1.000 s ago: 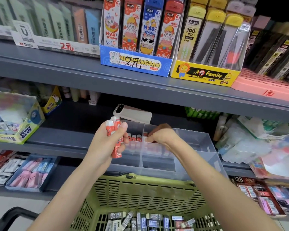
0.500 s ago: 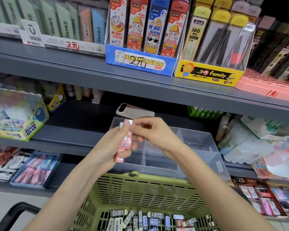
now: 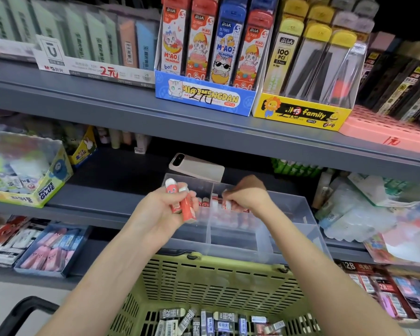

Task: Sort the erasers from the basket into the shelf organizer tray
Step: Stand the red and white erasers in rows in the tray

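Clear plastic organizer tray (image 3: 298,215) is sitting on the middle grey shelf (image 3: 102,197), split by thin walls into several compartments. Its front wall is showing just above the far rim of the basket.

Left hand (image 3: 159,210) is gripping a small bundle of red erasers (image 3: 183,204), fingers curled round them. It is holding them upright over the tray's left rear compartment, white tips pointing up.

Right hand (image 3: 246,197) is pinching a single red eraser (image 3: 228,204) between curled fingertips and is hovering low over the neighbouring compartment. Whether this piece is touching the tray floor cannot be told.

Standing erasers (image 3: 203,202), red and set in a short row, are showing between the two hands at the back of the tray.

Green basket (image 3: 204,275), slotted plastic, is sitting nearest the person, below both forearms. Black-and-white sleeved erasers (image 3: 205,320) are lying loose on its floor.

Phone (image 3: 197,167), pale-cased, is lying flat on the shelf just behind the tray.

Glue box (image 3: 46,187), yellow-edged, is standing well to the left on the same shelf.
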The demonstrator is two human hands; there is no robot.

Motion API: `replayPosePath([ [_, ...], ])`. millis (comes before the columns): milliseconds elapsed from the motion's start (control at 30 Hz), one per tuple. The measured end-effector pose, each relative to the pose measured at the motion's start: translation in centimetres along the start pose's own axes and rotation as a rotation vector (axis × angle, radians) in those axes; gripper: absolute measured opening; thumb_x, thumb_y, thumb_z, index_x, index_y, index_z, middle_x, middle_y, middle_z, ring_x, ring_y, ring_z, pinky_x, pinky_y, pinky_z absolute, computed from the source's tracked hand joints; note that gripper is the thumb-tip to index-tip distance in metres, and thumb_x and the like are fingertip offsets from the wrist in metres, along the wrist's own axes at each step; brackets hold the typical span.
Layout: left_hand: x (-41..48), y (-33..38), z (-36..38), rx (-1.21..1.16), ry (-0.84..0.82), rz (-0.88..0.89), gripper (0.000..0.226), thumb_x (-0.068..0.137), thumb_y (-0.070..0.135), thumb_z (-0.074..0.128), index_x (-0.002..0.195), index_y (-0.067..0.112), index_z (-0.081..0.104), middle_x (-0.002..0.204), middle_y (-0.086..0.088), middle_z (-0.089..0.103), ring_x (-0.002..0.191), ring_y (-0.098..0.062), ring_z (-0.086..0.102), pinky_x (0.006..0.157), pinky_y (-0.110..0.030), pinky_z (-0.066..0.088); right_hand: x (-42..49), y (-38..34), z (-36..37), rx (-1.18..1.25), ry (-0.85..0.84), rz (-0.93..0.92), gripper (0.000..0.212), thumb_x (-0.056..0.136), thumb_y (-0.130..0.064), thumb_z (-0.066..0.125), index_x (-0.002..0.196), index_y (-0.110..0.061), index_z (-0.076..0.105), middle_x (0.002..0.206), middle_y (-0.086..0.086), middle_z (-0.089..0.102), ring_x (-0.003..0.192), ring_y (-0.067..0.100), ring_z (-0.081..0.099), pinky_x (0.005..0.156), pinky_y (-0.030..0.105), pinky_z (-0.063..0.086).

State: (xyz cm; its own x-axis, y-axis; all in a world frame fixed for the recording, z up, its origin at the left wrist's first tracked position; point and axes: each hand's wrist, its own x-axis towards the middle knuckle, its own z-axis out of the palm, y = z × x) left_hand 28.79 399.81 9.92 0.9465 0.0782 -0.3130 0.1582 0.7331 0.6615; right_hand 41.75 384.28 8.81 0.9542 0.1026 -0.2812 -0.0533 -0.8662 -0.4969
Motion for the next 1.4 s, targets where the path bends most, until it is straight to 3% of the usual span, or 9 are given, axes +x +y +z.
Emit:
replayPosePath([
  [300,0.1,-0.4,-0.3,0.062,0.006,0.077,0.011,0.089,-0.008,0.051,0.098,-0.004,0.055,0.106,-0.026,0.063,0.093,-0.031,0.07,0.068,-0.033,0.059,-0.4,-0.3,1.0,-0.264,0.018,-0.069,0.035,0.089,-0.042,0.056,0.081,-0.008,0.065,0.081,0.005,0.064,0.081,0.024,0.062,0.065,0.024,0.042],
  [433,0.2,-0.5,-0.2,0.055,0.005,0.092,0.013,0.09,-0.007,0.05,0.101,-0.004,0.055,0.108,-0.026,0.065,0.096,-0.031,0.069,0.074,-0.035,0.059,-4.0,-0.8,0.9,0.215,0.242,-0.393,0.021,0.09,-0.028,0.057,0.079,-0.014,0.069,0.065,-0.006,0.06,0.07,0.017,0.059,0.065,0.024,0.041],
  [600,-0.2,-0.3,-0.1,0.135,-0.056,0.085,0.024,0.089,-0.001,0.051,0.111,-0.01,0.056,0.106,-0.024,0.068,0.093,-0.026,0.07,0.069,-0.03,0.058,-7.1,-2.5,0.3,0.229,-0.047,-0.685,0.024,0.089,-0.03,0.061,0.112,-0.029,0.067,0.079,0.003,0.063,0.074,0.015,0.054,0.074,0.034,0.047],
  [733,-0.8,0.8,-0.3,0.219,-0.096,0.11,0.039,0.08,0.006,0.059,0.114,-0.01,0.052,0.103,-0.021,0.07,0.095,-0.027,0.07,0.07,-0.031,0.058,-7.1,-2.8,0.2,0.462,-0.194,-0.719,0.016,0.085,-0.015,0.066,0.096,-0.026,0.071,0.076,-0.015,0.064,0.075,0.003,0.056,0.073,0.02,0.048],
  [933,-0.4,3.6,-1.6,0.224,0.13,0.258,0.016,0.097,0.011,0.048,0.092,-0.004,0.052,0.086,-0.017,0.073,0.085,-0.026,0.072,0.065,-0.029,0.059,-4.3,-3.6,0.1,0.964,-0.185,-0.395,0.013,0.083,0.001,0.064,0.079,-0.011,0.065,0.076,0.002,0.068,0.063,0.008,0.065,0.059,0.017,0.053],
  [1133,-0.5,4.8,-4.8,0.359,0.266,0.276,0.028,0.097,0.027,0.049,0.09,0.007,0.068,0.091,-0.008,0.067,0.081,-0.015,0.069,0.07,-0.027,0.056,-1.9,-5.8,2.1,0.315,-0.091,-0.248,0.003,0.082,-0.002,0.065,0.081,0.001,0.067,0.083,0.018,0.069,0.067,0.027,0.065,0.078,0.037,0.054],
  [1233,-0.8,4.4,-5.5,0.599,0.245,0.309,0.026,0.094,0.036,0.052,0.091,0.024,0.074,0.104,0.003,0.065,0.099,-0.008,0.059,0.085,-0.027,0.047,-1.1,-6.8,2.6,-0.047,-0.098,-0.216,0.012,0.082,-0.009,0.062,0.083,0.001,0.068,0.081,0.013,0.071,0.076,0.021,0.068,0.084,0.031,0.055],
  [1300,-0.9,4.2,-5.6,0.65,0.209,0.331,0.022,0.092,0.036,0.054,0.095,0.029,0.074,0.108,0.009,0.066,0.102,-0.006,0.058,0.081,-0.024,0.047,-0.8,-7.2,2.8,-0.16,-0.174,-0.196,0.011,0.085,-0.014,0.059,0.078,-0.007,0.062,0.071,0.005,0.068,0.069,0.014,0.064,0.083,0.024,0.053],
  [1400,-0.8,3.9,-5.3,0.637,0.194,0.35,0.014,0.087,0.032,0.061,0.096,0.029,0.071,0.094,0.015,0.072,0.09,0.0,0.065,0.067,-0.016,0.051,-0.4,-7.1,3.8,-0.273,-0.144,-0.222,0.016,0.086,-0.016,0.061,0.096,-0.005,0.066,0.088,0.009,0.072,0.079,0.02,0.067,0.083,0.025,0.053],
])
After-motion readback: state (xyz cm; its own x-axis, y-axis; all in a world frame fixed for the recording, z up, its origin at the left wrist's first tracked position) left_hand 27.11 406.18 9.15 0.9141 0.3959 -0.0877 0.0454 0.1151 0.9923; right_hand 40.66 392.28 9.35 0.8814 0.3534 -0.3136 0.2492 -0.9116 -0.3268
